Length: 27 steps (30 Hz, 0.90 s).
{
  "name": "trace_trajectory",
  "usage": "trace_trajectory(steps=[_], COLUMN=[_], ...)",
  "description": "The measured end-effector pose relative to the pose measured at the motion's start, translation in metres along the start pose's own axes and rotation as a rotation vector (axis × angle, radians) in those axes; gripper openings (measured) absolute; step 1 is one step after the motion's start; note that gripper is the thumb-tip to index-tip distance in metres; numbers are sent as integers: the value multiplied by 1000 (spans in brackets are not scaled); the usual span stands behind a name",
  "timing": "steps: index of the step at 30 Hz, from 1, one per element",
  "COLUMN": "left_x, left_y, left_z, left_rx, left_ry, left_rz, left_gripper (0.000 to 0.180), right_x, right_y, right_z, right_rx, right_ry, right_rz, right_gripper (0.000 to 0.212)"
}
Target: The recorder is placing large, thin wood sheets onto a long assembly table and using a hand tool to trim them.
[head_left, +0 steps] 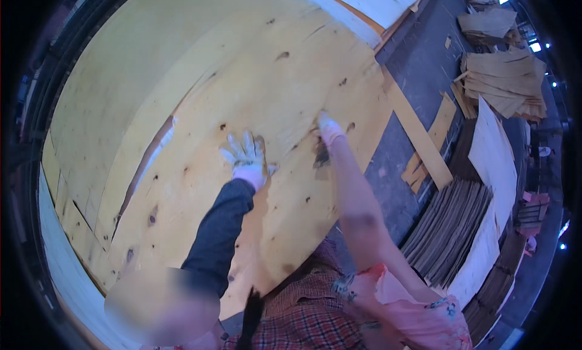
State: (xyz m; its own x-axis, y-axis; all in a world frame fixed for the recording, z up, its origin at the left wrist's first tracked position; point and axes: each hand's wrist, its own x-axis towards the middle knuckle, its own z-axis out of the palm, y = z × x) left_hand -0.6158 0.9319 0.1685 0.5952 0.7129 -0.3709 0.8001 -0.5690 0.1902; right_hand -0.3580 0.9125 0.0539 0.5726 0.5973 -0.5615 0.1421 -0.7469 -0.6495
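Note:
A large pale-yellow wood veneer sheet (285,89) with dark knots spreads under both my hands. My left hand (245,153), in a whitish glove with a pinkish cuff, lies flat on it with fingers spread and holds nothing. A dark sleeve covers that forearm. Farther right, my right hand (328,129), also gloved, rests on the veneer near a dark stain. Its fingers are small and smeared, so their pose is unclear. The right forearm is bare below a pink floral sleeve. Left of my left hand, a long split (148,156) in the veneer shows white beneath.
Narrow veneer strips (418,129) lie on the dark surface to the right. Beyond them stand a stack of dark brown sheets (448,229), a white sheet (492,162) and piled tan veneer (503,80). Whitish sheets (370,4) lie at the far edge. A blurred patch covers the lower left.

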Motion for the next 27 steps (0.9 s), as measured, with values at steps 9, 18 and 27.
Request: trace_trajectory(steps=[9,18,27], left_x=[-48,-349,-345], left_y=[-115,-241,-241], left_z=[-41,52,46], left_rx=[-350,275,-37], left_ry=[213,-218,-182], left_rz=[64,-186,-61], left_gripper=[80,104,100], right_x=[-101,-66,-238], right_y=[-11,8,12], right_z=[75,81,172], right_rx=[515,451,714], right_ry=[-365,-145,2], right_rz=[230,189,337], right_gripper=[51,50,45])
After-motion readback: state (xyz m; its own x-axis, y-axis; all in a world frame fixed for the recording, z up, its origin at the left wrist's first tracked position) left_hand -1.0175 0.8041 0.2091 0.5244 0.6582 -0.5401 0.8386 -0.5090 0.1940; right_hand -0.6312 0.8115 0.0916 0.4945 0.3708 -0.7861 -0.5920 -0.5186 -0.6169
